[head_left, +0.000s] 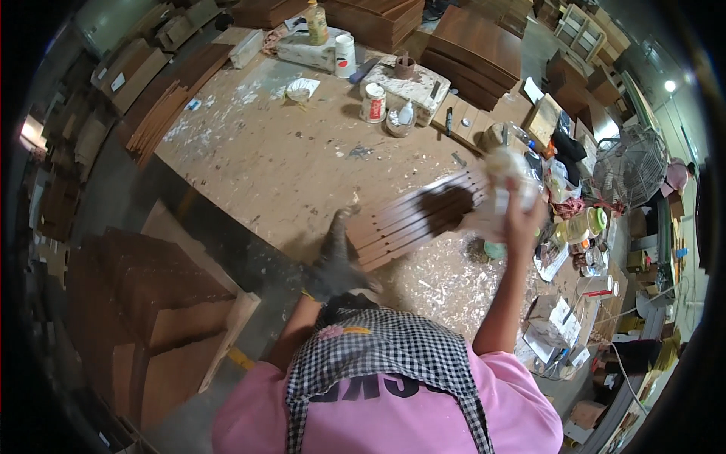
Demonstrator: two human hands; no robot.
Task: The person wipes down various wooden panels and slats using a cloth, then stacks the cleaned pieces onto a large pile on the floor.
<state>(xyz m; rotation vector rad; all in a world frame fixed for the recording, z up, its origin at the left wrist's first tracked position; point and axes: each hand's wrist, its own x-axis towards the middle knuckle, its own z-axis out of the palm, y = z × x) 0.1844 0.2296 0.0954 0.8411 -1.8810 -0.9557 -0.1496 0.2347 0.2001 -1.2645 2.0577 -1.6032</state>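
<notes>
A brown wooden panel with dark lengthwise grooves lies slantwise on the worktable in front of me. My left hand, in a dark grey glove, grips its left end, with fingers at the far edge and thumb at the near edge. Bare and raised over the panel's right end, my right hand is closed round a white container. Motion blurs the container, so its exact kind is unclear. A dark shadow falls across the panel below it.
The paint-spotted worktable carries a white-and-red can, a white cup and a yellowish bottle. Bottles and rags crowd its right side near a fan. Brown boards are stacked at left; more boards stand at the back.
</notes>
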